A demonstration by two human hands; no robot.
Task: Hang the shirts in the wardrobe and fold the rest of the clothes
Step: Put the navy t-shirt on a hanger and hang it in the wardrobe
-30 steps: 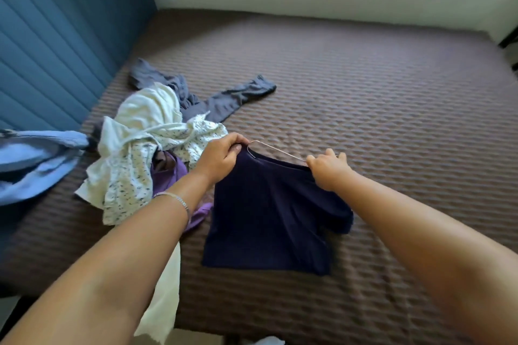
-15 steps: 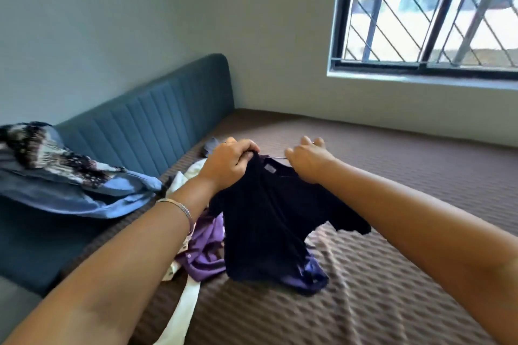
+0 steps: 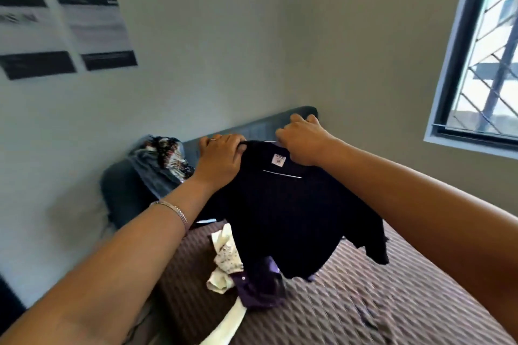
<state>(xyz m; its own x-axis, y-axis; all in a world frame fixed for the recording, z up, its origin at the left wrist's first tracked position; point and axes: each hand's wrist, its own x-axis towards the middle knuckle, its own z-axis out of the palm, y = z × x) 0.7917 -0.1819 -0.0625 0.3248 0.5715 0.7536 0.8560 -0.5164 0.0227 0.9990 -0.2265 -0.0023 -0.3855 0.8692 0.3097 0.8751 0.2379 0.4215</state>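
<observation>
A: Setting. A grey-walled bedroom; a bed (image 3: 364, 302) with a brown quilted cover fills the lower frame, a blue padded headboard (image 3: 252, 127) runs along the left wall, and a barred window (image 3: 482, 64) stands at the right. Two blurred printed sheets (image 3: 64, 33) hang on the left wall.

B: And the task's object?

A: A dark navy shirt (image 3: 294, 218), held up in the air above the bed, its inner neck facing the camera. A white size label reading "M" shows at the collar, and a thin pale bar, probably part of a hanger (image 3: 283, 173), crosses just below the neckline. The hem hangs over a small heap of clothes.

B: The hands?

A: The left hand (image 3: 221, 157) grips the shirt's left shoulder, fingers curled over the fabric; a ring and a bracelet are visible. The right hand (image 3: 302, 143) pinches the collar region at the neck, fingers bent down into the cloth.

B: What lies beneath?

A: A purple garment (image 3: 260, 288) and a cream, partly floral-printed garment (image 3: 224, 260), touching one another on the bed. Further clothes, grey-blue and patterned (image 3: 162, 159), are draped over the end of the headboard.
</observation>
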